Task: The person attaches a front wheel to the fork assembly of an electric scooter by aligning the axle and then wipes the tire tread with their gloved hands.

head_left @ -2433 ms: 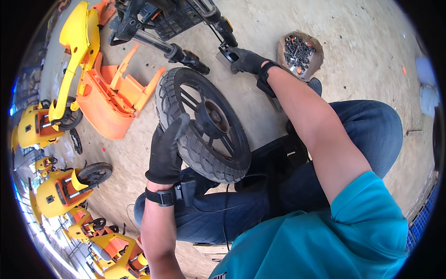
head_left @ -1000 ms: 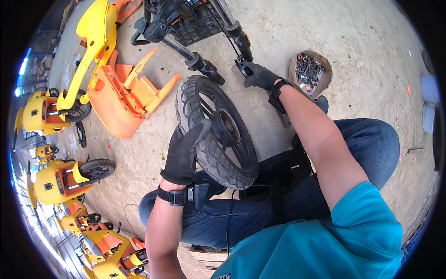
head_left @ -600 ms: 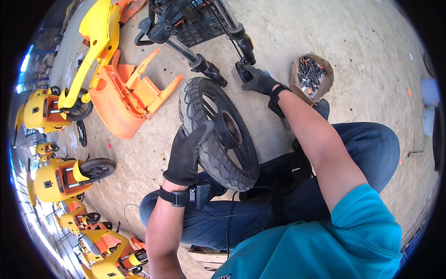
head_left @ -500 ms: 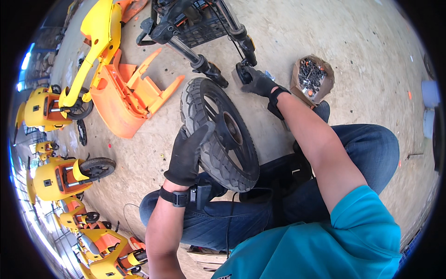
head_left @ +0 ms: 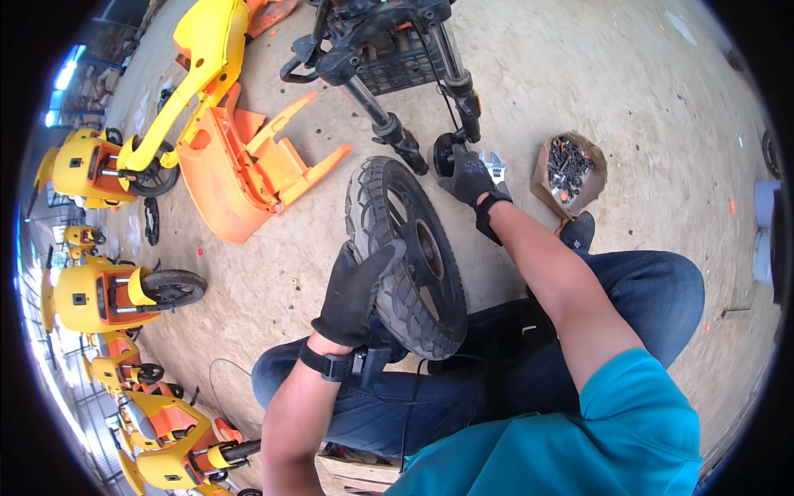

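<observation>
A wheel with a black treaded tyre (head_left: 380, 217) and dark rim stands upright, slightly tilted, before my legs. My left hand (head_left: 357, 293), in a black glove, is wrapped round the tyre's near left side. Farther off, my gloved right hand (head_left: 468, 176) is closed on a round black hub part (head_left: 444, 155) at the lower end of the right fork leg (head_left: 465, 97). Its fingertips are partly hidden. The left fork leg (head_left: 395, 136) ends just beyond the tyre, apart from it. An adjustable wrench (head_left: 495, 168) lies on the floor right beside my right hand.
An open cardboard box (head_left: 597, 175) of small metal fasteners stands to the right. Orange body panels (head_left: 223, 178) and a yellow panel (head_left: 203, 50) lie at the far left. Yellow scooters (head_left: 99, 293) line the left side. A black crate (head_left: 397, 70) sits behind the fork.
The view has shifted, so the scene sits lower and farther right. More of the wrench shows beside my right hand. Both hands keep their holds.
</observation>
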Action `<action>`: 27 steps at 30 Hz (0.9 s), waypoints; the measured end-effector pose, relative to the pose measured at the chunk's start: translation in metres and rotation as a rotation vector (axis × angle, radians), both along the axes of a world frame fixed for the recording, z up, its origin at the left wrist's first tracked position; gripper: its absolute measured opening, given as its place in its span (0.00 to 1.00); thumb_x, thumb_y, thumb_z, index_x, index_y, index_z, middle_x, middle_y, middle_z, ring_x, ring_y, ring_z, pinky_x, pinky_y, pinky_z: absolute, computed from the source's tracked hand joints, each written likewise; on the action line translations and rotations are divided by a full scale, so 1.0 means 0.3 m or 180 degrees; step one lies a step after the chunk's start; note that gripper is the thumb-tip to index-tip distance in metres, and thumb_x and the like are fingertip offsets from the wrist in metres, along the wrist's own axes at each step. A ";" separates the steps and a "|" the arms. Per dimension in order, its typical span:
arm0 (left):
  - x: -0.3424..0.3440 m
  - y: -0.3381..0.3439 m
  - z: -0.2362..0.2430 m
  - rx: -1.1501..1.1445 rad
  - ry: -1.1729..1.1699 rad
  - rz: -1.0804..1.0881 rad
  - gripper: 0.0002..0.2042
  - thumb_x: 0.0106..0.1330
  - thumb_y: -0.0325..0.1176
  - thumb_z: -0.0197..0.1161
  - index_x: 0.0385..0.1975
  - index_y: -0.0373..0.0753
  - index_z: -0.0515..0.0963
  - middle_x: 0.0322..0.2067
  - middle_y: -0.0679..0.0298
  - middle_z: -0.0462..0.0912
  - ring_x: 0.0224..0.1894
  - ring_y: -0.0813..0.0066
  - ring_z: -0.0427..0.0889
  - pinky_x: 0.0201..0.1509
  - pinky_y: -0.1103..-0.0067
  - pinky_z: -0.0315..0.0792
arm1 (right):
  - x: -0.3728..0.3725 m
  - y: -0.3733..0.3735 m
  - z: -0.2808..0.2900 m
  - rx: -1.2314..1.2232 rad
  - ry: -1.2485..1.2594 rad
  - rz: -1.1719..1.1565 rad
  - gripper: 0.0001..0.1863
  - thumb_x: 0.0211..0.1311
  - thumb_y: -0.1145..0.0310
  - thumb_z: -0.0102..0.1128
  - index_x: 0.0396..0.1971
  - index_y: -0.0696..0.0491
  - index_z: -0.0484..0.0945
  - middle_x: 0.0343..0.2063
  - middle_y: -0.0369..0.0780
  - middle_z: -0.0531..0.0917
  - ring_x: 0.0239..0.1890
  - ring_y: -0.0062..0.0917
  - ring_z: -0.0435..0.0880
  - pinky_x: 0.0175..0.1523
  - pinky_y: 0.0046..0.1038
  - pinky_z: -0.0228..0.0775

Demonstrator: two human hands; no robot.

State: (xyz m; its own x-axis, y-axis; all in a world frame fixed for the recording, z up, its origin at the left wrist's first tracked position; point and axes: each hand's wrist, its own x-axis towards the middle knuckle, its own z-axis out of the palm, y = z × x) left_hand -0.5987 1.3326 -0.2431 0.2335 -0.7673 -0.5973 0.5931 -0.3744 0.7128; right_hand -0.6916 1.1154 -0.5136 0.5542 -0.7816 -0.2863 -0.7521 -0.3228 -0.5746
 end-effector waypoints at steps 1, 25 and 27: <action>-0.002 -0.001 0.000 -0.0009 0.0020 0.0010 0.18 0.71 0.31 0.57 0.59 0.33 0.72 0.47 0.58 0.83 0.47 0.70 0.84 0.53 0.75 0.78 | 0.005 -0.013 -0.006 -0.0052 -0.0258 0.0040 0.49 0.47 0.54 0.74 0.67 0.57 0.60 0.55 0.56 0.75 0.57 0.47 0.77 0.60 0.41 0.71; 0.023 0.031 -0.021 0.0032 -0.0318 -0.0079 0.19 0.71 0.32 0.58 0.60 0.35 0.71 0.50 0.62 0.81 0.51 0.75 0.81 0.55 0.78 0.74 | 0.094 -0.033 0.240 0.1468 -0.2600 0.0562 0.34 0.68 0.52 0.61 0.67 0.56 0.66 0.60 0.47 0.77 0.61 0.31 0.76 0.65 0.29 0.66; 0.024 0.031 -0.024 0.0107 -0.0256 -0.0049 0.20 0.71 0.32 0.58 0.61 0.35 0.70 0.50 0.62 0.81 0.50 0.75 0.81 0.55 0.78 0.75 | 0.094 -0.034 0.239 0.1455 -0.2640 0.0588 0.32 0.70 0.53 0.58 0.67 0.56 0.66 0.59 0.46 0.77 0.61 0.30 0.76 0.65 0.29 0.65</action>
